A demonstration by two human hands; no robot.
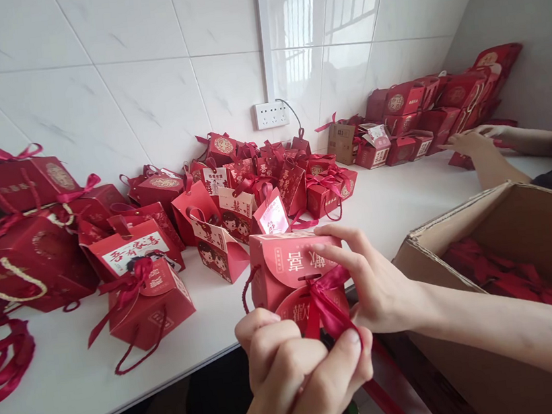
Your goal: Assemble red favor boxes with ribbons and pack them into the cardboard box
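A red gift box point(273, 274) with pale Chinese lettering is held up in front of me, past the table's front edge. A dark red ribbon point(324, 301) is looped at the slot in its front. My left hand point(298, 364) is closed, pinching the ribbon's end between thumb and finger just below the box. My right hand point(379, 281) grips the box from its right side, fingers over the upper front. A twisted cord handle point(248, 290) hangs at the box's left. The box's underside is hidden by my left hand.
Finished-looking red boxes point(150, 307) with ribbons crowd the white table point(208, 314). Loose ribbon point(4, 357) lies at the left. An open cardboard carton point(456, 213) with red pieces stands at the right. Beyond it, another person's hands point(478, 144) work near stacked boxes point(403, 99).
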